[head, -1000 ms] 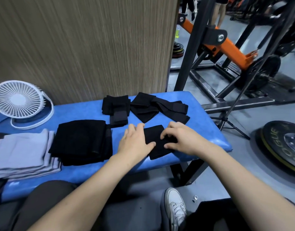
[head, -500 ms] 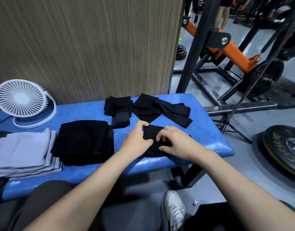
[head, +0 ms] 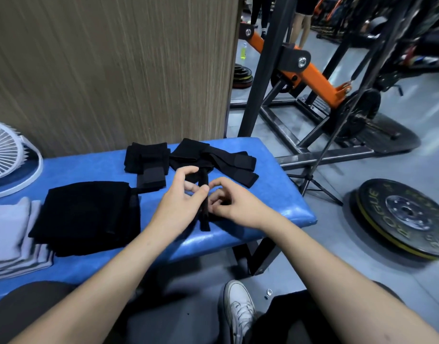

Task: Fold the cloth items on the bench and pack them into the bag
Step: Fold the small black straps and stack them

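The person's left hand (head: 181, 204) and right hand (head: 232, 207) meet over the near right part of the padded blue vinyl bench (head: 283, 194), and between them stands a small black cloth strip (head: 204, 212), folded narrow and held on edge. The left thumb and fingers pinch its upper part; the right hand's curled fingers seem to grip its lower side, though they are bunched and partly hidden, so I cannot be sure how much cloth is in them. Holding it upright like this probably lets both hands press the layers together and square the fold before it is laid flat.

The strip looks thin, soft and matte, doubled into a slim band whose lower end touches the bench.

Just beyond the hands lie two more black pieces: a folded black elastic wrap (head: 147, 161) and a looser black strap bundle (head: 218, 160) with its ends splayed toward the bench's right edge, likely waiting their turn. To the left sits a neat folded black towel stack (head: 87, 214), and beside that a pile of folded pale grey towels (head: 12, 234), apparently sorted by colour ready for packing. A white round desk fan (head: 7, 160) stands at the far left. No bag is in sight.
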`<state>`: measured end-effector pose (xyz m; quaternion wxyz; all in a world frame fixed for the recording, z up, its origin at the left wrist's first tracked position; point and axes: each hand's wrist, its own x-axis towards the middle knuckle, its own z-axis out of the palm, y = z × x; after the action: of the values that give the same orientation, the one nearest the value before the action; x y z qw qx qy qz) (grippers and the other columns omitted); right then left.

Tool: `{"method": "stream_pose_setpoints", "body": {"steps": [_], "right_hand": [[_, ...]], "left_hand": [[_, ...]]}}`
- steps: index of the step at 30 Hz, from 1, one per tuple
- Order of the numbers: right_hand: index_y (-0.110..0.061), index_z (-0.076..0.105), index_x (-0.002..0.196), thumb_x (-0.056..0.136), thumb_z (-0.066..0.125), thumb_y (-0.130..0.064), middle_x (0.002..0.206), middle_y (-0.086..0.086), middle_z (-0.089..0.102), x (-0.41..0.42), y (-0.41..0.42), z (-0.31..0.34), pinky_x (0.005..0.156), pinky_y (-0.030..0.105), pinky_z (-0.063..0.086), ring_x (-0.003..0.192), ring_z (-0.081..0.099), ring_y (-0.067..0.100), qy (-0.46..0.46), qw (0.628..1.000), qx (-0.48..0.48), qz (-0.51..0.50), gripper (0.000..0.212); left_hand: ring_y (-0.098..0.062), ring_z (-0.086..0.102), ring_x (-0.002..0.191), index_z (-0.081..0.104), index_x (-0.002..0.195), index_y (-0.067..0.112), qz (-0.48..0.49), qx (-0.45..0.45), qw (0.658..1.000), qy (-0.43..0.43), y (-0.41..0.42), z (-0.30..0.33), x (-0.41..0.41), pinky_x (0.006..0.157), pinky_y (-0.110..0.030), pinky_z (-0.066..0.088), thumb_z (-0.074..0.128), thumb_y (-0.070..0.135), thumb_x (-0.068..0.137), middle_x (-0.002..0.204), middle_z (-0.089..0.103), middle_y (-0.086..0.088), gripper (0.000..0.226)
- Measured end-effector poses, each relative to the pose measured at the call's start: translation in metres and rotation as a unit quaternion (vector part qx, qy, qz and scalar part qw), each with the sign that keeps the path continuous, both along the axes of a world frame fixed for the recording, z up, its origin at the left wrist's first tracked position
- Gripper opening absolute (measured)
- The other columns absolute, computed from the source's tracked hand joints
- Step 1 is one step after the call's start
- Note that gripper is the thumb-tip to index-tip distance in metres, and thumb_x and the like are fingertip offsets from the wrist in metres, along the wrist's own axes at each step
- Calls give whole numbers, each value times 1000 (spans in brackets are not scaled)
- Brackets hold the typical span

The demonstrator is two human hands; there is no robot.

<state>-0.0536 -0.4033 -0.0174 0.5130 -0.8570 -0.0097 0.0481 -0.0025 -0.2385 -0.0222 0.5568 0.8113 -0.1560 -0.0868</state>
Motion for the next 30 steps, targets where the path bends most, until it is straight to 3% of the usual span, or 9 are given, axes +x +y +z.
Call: {"method": "stream_pose_setpoints", "body": {"steps": [2,5,8,10,12,14,18,25,30], "right_hand": [[-11,51,120,89,55,3,99,25,69,0,0,4,76,31,46,78,58,20,25,998,56,1,34],[-8,53,121,92,45,9,91,20,72,0,-3,6,65,18,48,67,65,16,65,994,84,-18,35],[-14,54,114,89,40,1,75,16,69,2,-14,5,64,28,51,56,65,21,62,995,-23,-79,33],[-19,53,109,85,43,-1,71,6,67,4,-23,3,59,30,48,51,60,18,39,987,-100,-120,32],[-21,55,106,85,48,-4,74,0,65,4,-30,2,63,34,50,62,57,16,6,974,-186,-133,29],[-24,57,107,87,55,-12,81,-6,59,4,-32,0,73,37,50,77,55,17,-19,957,-268,-114,23],[-27,58,114,89,67,-26,96,-6,53,3,-26,-7,80,37,51,83,55,14,-29,955,-292,-44,26],[-24,61,113,87,70,-23,78,-11,50,9,-10,-7,71,30,46,69,48,3,-59,956,-286,12,28],[-25,61,114,86,70,-26,75,-11,54,17,6,-8,72,32,47,69,49,7,-56,956,-286,36,29]], "left_hand": [[-12,66,69,47,115,42,-4,-20,1000,-3,-1,1,0,74,-43,53,61,31,93,84,68,16,27],[-9,65,70,55,104,37,-15,15,999,-37,1,1,1,71,-34,52,61,22,92,89,71,14,21],[-6,58,82,64,99,34,-65,132,983,-111,5,-5,-1,80,-24,48,63,15,89,99,64,19,21],[-8,51,95,66,103,31,-107,193,965,-141,5,-12,-2,89,-26,44,64,14,89,107,57,20,22],[-10,44,103,66,108,29,-130,225,954,-151,4,-17,-2,94,-29,41,64,15,90,115,54,20,23],[-9,41,103,66,110,29,-133,232,951,-156,3,-19,-1,95,-29,40,64,16,91,118,53,20,24],[-6,39,100,65,107,32,-126,227,952,-160,4,-18,-2,93,-30,43,62,21,93,117,53,23,18],[-11,45,106,61,110,35,-84,300,929,-201,6,-10,-5,82,-26,36,53,35,97,110,51,17,15],[-18,47,107,58,114,28,-55,349,909,-219,10,-4,-4,87,-30,36,47,31,99,106,50,6,19]]}}
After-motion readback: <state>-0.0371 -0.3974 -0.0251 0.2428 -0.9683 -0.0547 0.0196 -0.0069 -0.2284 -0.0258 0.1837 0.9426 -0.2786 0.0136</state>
